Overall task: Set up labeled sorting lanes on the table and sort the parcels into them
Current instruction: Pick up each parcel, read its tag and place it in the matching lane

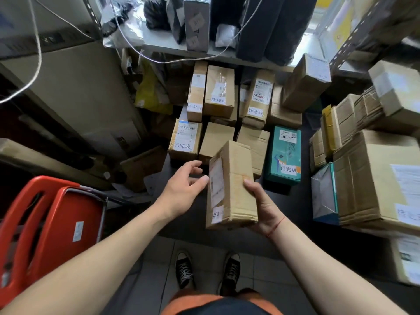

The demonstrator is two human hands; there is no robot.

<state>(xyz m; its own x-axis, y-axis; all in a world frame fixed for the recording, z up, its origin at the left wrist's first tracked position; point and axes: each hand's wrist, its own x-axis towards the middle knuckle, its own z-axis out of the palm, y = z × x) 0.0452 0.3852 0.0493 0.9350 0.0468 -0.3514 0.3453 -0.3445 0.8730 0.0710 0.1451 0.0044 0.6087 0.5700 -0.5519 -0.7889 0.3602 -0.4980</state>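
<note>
Held parcel: brown cardboard box point(231, 187), centre, lifted above the dark table point(300, 201), white labels on its left face.
Right hand point(261, 208): at 4 o'clock of the box, fingers wrapped under it, thumb on top, carrying it.
Left hand point(184, 185): at 9 o'clock, fingers loosely spread, just beside the box's left edge, gripping nothing.
Sorted parcels: rows of labelled boxes point(218, 92) at 12 o'clock; teal box point(284, 153) at 2 o'clock.
Red cart point(45, 226): at 8 o'clock.
</note>
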